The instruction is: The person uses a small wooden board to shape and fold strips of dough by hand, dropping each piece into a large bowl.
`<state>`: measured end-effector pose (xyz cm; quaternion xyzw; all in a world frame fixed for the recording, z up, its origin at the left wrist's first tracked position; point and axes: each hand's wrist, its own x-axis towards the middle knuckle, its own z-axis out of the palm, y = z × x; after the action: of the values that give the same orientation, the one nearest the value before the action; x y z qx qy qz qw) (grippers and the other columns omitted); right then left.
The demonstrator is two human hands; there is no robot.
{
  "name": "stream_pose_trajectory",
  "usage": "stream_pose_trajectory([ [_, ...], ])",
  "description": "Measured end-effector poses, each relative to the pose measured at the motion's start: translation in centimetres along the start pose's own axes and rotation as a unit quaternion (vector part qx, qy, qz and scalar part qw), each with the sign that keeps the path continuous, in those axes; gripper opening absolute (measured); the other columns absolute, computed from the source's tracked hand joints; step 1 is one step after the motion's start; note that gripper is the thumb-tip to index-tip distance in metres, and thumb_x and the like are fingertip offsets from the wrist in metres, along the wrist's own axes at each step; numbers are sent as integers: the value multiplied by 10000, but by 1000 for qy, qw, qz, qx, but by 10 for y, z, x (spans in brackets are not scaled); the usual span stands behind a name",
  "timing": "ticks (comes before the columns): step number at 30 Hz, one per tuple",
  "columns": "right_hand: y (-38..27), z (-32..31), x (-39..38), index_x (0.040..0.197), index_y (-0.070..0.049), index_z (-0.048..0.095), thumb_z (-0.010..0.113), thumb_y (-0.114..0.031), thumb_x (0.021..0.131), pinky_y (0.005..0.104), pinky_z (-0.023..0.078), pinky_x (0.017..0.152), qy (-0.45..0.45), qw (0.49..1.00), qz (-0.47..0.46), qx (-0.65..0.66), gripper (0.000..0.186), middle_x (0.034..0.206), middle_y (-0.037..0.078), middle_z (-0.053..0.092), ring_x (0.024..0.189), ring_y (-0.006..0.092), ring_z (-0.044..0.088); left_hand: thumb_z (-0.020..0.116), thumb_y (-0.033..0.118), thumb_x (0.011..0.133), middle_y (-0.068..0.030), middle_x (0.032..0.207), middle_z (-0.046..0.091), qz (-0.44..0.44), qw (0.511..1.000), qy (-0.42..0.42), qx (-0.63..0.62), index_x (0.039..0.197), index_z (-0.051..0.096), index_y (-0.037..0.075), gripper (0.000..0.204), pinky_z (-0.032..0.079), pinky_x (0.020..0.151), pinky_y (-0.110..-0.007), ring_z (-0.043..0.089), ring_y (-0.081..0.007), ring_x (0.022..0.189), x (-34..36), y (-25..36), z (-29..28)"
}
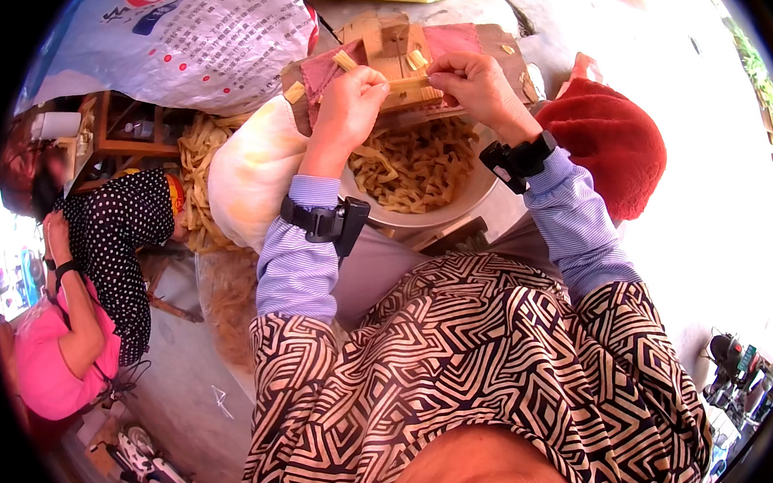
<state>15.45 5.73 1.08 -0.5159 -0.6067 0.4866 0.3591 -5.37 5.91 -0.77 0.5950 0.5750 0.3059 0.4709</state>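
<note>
My left hand [352, 104] and my right hand [477, 89] are closed in pinches on a pale yellow strip [406, 85], one at each end, at the front of a wooden board [380, 33] laid with pink cloth [450, 38]. Short yellow pieces [416, 59] lie on the board near my fingers. Just below, a large pale basin [388, 215] holds many wrinkled yellow strips [413, 160]. A white stained cloth bundle [250, 173] sits left of the basin, beside a pile of similar strips [196, 205].
A large printed sack [161, 46] lies at upper left, near a wooden crate [126, 132]. Another person [76, 330] in pink and polka dots is at left. A red plush cloth [605, 152] is at right. Machinery [729, 373] stands at the far right edge.
</note>
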Motion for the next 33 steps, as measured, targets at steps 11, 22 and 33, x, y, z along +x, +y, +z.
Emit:
stream_pose_trajectory([
  [11,25,8,10,876,-36,667,593,-121,815,362,502,694,14,970,-143,-195,128,783,158,644,764,333,631,575,233,826,-166,817,654,26,968,100,231,870,649,49,203,478,688,-431,626,-355,805,12,-15,2],
  [22,9,10,-20,839,-3,652,581,-236,888,353,461,563,-40,978,-46,-200,248,632,142,591,586,202,576,530,216,946,-7,581,557,-55,981,-154,-104,880,656,33,232,357,408,-199,453,-51,442,-34,30,9],
  [33,-51,8,-53,908,-60,648,573,-143,885,320,466,491,135,974,-171,-64,115,628,146,607,570,266,632,546,182,929,53,667,462,-3,906,-127,-403,1071,572,75,180,240,438,-165,359,-17,514,-80,80,42],
])
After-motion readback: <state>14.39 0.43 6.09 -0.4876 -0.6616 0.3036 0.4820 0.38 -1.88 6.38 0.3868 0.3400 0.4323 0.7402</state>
